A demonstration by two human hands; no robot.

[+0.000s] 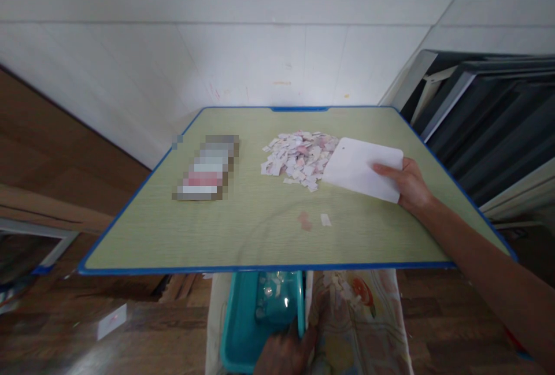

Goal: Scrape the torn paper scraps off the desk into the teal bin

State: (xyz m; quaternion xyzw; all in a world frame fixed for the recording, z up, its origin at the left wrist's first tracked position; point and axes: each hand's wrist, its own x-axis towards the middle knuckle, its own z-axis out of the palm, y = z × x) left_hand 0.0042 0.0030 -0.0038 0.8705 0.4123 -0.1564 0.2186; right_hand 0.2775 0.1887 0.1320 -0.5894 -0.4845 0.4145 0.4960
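Two hands (413,183) (281,355), one table (165,236), one card (358,167), one heap of uncountable scraps (299,158), one tray (234,334) near, one pixelated object (206,168) left

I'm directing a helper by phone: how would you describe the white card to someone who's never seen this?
Find the blue-rimmed, pale green table. Right of its centre, beside the heap of paper scraps, the right hand holds the white card. Unlike the scraps, it's one broad, round-cornered sheet.
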